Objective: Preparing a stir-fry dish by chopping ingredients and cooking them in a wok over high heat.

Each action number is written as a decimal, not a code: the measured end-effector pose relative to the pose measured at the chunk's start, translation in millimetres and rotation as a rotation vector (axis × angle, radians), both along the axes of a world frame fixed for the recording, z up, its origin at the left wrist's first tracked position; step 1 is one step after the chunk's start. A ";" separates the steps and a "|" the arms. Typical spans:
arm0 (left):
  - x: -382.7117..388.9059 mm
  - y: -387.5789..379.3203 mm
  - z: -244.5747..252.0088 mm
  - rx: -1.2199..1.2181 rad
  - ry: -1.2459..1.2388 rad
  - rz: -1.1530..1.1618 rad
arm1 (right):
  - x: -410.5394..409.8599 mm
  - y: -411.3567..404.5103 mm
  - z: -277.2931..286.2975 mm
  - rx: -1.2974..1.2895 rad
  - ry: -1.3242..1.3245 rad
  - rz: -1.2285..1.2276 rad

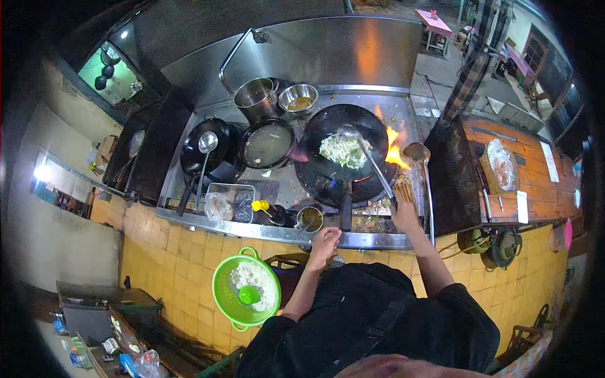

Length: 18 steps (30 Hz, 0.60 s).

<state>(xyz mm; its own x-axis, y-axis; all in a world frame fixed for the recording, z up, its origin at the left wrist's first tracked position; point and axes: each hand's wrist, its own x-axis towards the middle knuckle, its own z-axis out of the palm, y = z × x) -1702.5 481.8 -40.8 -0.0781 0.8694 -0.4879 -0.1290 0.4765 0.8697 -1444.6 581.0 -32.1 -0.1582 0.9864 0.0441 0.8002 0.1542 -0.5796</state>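
My right hand [405, 215] grips the dark handle of a long metal ladle [376, 172]. The ladle's bowl rests in shredded pale vegetables with green bits [345, 150] inside a black wok [316, 127]. Toward me points the wok's dark handle [346, 208], which neither hand touches. My left hand [326, 243] is at the stove's front edge, fingers loosely curled and nothing visible in them. Just beyond it stands a small metal cup of dark liquid [310, 219]. Beside the cup lies a dark bottle with a yellow cap [272, 211].
Flames [393, 149] rise along the wok's right side. A pan of cloudy liquid [268, 144], a steel pot [255, 97], a steel bowl [298, 98] and another wok [203, 151] share the stove. Left of my body is a green colander [222, 304] holding white rice and a green cup.
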 end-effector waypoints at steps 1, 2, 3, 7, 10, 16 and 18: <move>3.3 5.3 -5.5 -0.003 0.038 -0.012 | -1.1 -0.9 3.9 -0.002 -0.002 -0.012; 4.9 11.2 -21.8 0.057 0.073 -0.009 | -6.3 -2.3 7.7 -0.056 -0.041 -0.077; 7.6 17.8 -36.6 0.057 0.071 -0.013 | -10.6 -2.9 9.0 -0.111 -0.080 -0.135; 29.3 44.8 -42.0 0.197 0.344 -0.070 | -17.1 -8.4 -55.9 0.006 0.131 -0.032; 16.1 54.1 -127.4 0.206 0.427 -0.077 | -25.4 -7.0 64.7 -0.556 0.416 -0.012; 11.1 66.4 -65.7 -0.105 0.172 -0.298 | 6.0 -28.6 93.2 -0.119 -0.234 0.187; 10.1 75.2 -68.2 -0.211 -0.054 -0.268 | -27.3 -27.1 80.6 -0.135 -0.289 0.059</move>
